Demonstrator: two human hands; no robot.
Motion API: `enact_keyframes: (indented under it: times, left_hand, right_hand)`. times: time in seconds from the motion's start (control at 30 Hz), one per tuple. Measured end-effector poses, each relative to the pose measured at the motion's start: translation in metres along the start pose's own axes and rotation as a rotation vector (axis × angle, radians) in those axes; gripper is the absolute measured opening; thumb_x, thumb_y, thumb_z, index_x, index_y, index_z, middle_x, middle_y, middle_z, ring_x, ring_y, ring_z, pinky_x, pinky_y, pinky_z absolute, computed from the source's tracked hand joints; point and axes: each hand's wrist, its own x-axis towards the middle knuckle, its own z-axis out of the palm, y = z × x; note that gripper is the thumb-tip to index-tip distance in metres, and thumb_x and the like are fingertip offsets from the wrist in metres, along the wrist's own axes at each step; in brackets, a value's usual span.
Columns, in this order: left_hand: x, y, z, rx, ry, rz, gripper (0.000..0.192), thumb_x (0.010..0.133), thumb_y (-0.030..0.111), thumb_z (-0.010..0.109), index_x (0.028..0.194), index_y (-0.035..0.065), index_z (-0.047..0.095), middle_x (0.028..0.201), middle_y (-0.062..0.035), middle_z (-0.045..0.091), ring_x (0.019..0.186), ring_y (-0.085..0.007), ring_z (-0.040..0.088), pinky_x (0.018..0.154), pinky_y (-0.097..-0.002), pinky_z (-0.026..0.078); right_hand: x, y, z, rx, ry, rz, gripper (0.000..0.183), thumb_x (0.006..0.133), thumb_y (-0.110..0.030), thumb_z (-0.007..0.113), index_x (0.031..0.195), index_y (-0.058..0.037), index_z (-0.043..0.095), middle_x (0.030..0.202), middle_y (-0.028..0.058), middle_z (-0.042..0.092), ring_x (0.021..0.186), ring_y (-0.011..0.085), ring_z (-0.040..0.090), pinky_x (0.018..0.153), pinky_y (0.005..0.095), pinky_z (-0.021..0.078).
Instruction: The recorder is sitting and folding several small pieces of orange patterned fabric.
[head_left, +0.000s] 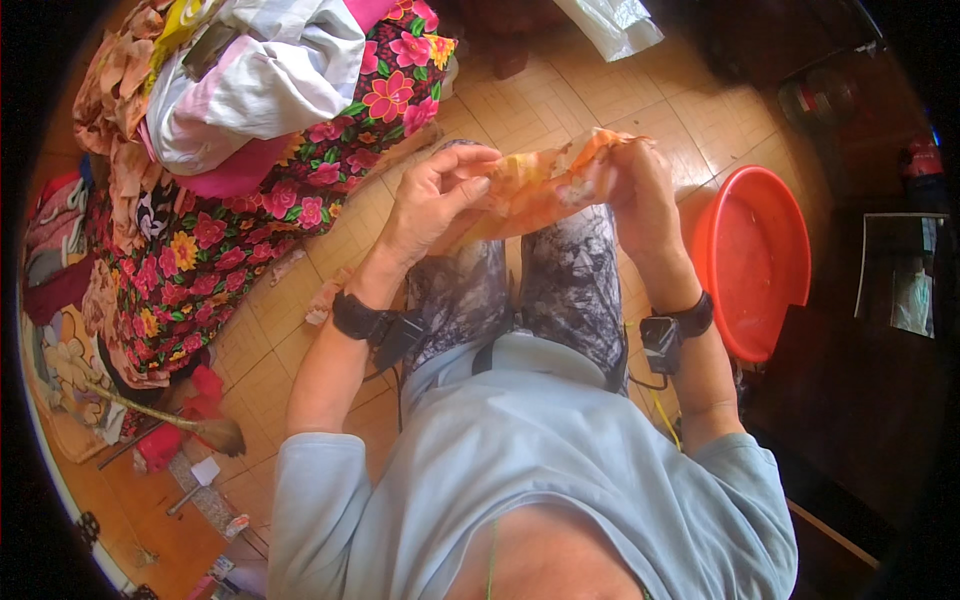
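A thin, sheer orange cloth with pale flower shapes stretches between my hands, above my knees. My left hand holds its left end, with thumb and fingertips close together at the edge. At the other end, my right hand grips a bunched part of the cloth, its fingers mostly hidden from view. The lower edge of the cloth hangs in front of my patterned trousers.
On the left, clothes including a white garment are heaped on a floral cover. A red plastic basin stands to the right on the tiled floor. A broom lies at lower left, and dark furniture is at right.
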Motion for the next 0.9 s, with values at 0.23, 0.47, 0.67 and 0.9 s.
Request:
enact_keyframes:
  times: [0.23,0.47,0.67,0.9]
  left_hand:
    - [-0.002,-0.008,-0.005,0.072,0.047,0.06,0.028,0.092,0.003,0.056,0.12,-0.0011,0.059,0.098,-0.005,0.065,0.09,-0.01,0.062,0.077,-0.022,0.053]
    - [-0.007,-0.011,-0.015,0.078,-0.018,0.002,0.018,0.091,0.001,0.055,0.107,-0.0058,0.061,0.093,-0.0071,0.066,0.086,-0.0101,0.063,0.078,-0.0228,0.053]
    - [-0.009,-0.004,-0.009,0.153,0.04,-0.034,0.019,0.086,0.0,0.06,0.104,-0.0067,0.06,0.095,-0.0075,0.065,0.083,-0.0099,0.062,0.076,-0.0225,0.051]
    - [-0.009,-0.01,-0.005,0.359,0.167,0.096,0.019,0.078,-0.002,0.071,0.091,0.0033,0.058,0.089,0.0003,0.062,0.081,-0.0068,0.061,0.077,-0.0212,0.05]
  right_hand:
    - [-0.004,0.0,-0.001,0.008,0.037,0.02,0.017,0.089,-0.014,0.05,0.075,-0.0046,0.053,0.069,-0.0004,0.052,0.056,0.0074,0.049,0.051,0.0235,0.0416]
    - [-0.005,0.006,-0.015,-0.006,-0.001,0.03,0.017,0.091,-0.016,0.049,0.083,-0.003,0.056,0.078,0.0013,0.056,0.067,0.009,0.053,0.061,0.0251,0.0453]
    - [-0.005,0.016,-0.032,-0.02,-0.072,0.01,0.022,0.094,-0.02,0.048,0.094,-0.0014,0.058,0.087,0.002,0.059,0.077,0.0099,0.056,0.07,0.0269,0.0472]
    - [-0.007,0.015,-0.014,-0.013,0.087,0.043,0.016,0.088,-0.015,0.05,0.076,-0.0051,0.052,0.065,0.0,0.051,0.055,0.0078,0.046,0.05,0.0236,0.0345]
